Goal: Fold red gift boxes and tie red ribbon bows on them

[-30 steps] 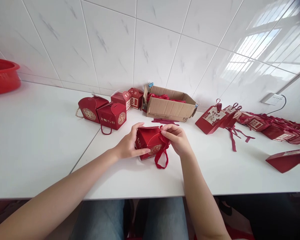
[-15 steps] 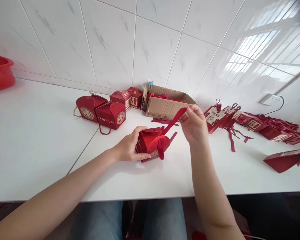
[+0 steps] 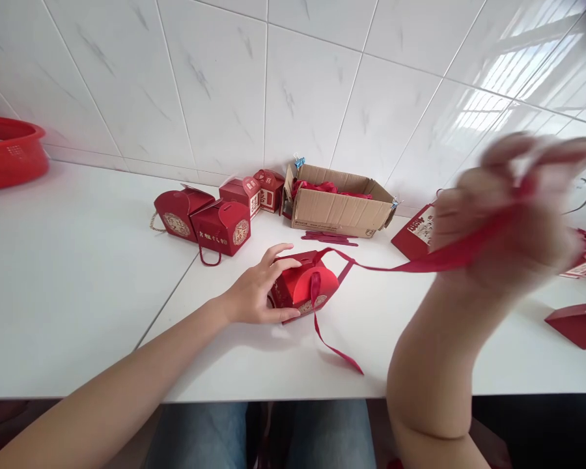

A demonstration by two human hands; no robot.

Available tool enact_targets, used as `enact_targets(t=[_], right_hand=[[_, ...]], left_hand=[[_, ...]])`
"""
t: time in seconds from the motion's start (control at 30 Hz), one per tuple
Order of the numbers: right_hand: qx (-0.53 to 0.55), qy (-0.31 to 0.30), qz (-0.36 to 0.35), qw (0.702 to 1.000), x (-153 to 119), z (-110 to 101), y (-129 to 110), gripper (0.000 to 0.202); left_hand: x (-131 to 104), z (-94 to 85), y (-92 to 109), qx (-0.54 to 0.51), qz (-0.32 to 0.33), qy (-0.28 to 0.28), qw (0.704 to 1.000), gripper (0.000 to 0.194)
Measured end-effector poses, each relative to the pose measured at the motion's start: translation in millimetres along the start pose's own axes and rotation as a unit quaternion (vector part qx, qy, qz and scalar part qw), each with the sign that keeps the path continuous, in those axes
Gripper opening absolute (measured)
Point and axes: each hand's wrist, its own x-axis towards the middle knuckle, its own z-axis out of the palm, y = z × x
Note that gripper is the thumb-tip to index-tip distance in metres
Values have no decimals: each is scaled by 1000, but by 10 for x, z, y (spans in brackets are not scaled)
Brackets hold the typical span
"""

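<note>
A small red gift box point(image 3: 293, 286) with gold print stands on the white table, its rounded flap facing right. My left hand point(image 3: 258, 286) grips its left side, thumb low on the front and fingers over the top. A red ribbon point(image 3: 439, 259) runs from the top of the box across to my right hand point(image 3: 508, 202), which is raised at the right, blurred, and closed on it. The other ribbon end hangs over the flap and trails on the table in front.
Several finished-looking red boxes point(image 3: 222, 228) stand at the back left. Behind is a cardboard carton point(image 3: 342, 212) holding red ribbon, with ribbon strips point(image 3: 329, 238) before it. A red basin point(image 3: 14, 156) sits far left. More red boxes point(image 3: 579, 322) lie at the right, partly hidden by my arm.
My right hand has swung up and right, drawing the ribbon out long from the box. The front ribbon end has dropped lower onto the table. My left hand stays on the box.
</note>
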Motion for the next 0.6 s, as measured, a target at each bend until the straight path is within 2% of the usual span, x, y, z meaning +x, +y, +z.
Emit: enact_targets(t=[0.03,0.07,0.13,0.23,0.33,0.43,0.6], right_hand=[[50,-17,-14,999,22,53,71,7],[72,-52,4,996,47,106,144,12],[72,-137,77,985,93,198,286,15],[9,-248,169,954,126,287,472,22],[-87,-331,225,912,113,362,635,26],[-136,-363,218,896,74,465,790,28],[-148,-361,193,900,5,631,963,31]], left_hand=[[1,-9,-1,-7,11,9,1000,77],[1,-16,-2,-17,17,19,1000,75],[5,-22,8,-30,-1,40,999,59],[20,-17,61,-24,-81,103,991,26],[40,-6,121,-26,-143,203,968,18],[53,-4,142,-39,-176,257,950,18],[62,-11,126,-68,-181,261,946,19]])
